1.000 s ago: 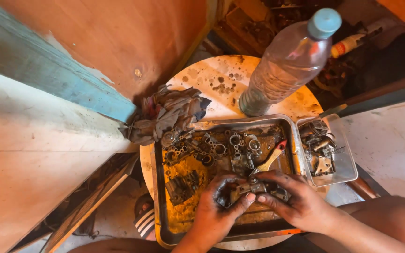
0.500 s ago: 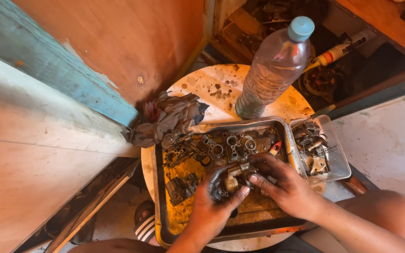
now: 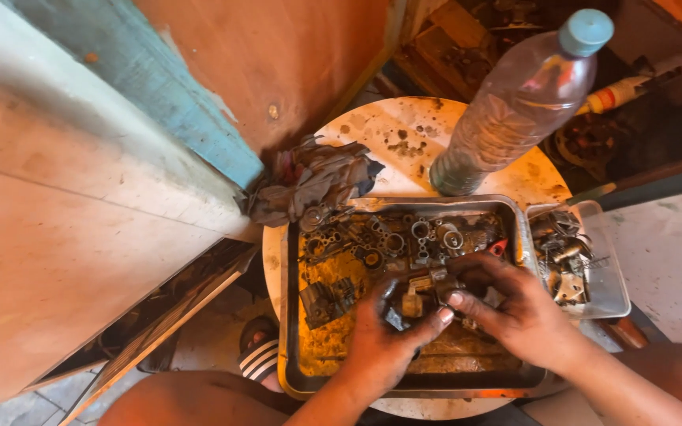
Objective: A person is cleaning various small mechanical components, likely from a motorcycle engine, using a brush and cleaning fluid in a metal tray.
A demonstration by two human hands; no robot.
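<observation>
**Risks while handling a greasy part over the tray**

Round and stained, the small table [image 3: 372, 130] carries a metal tray [image 3: 290, 315] of oily fluid and loose engine pieces. At 12 o'clock from the tray stands a plastic bottle [image 3: 515, 102] with a blue cap; at 3 o'clock sits a clear tub [image 3: 613, 276] of small hardware; at 10 o'clock lies a crumpled rag [image 3: 309, 181].

We hold one small metal part [image 3: 424, 290] over the tray's centre. Our left hand [image 3: 384, 339] curls around it from below, fingers closed on it. Our right hand [image 3: 518, 312] pinches it from the 3 o'clock side, thumb and fingertips narrow on its edge.

Judged hazards:
- Both hands are coated in grease. We judge a slip likely; a dropped part would splash fluid or vanish among the other pieces.
- The tall bottle stands close to the tray rim. We judge that an elbow or a shifted tray could topple it.
- The tub overhangs the table edge and could be knocked off.
</observation>
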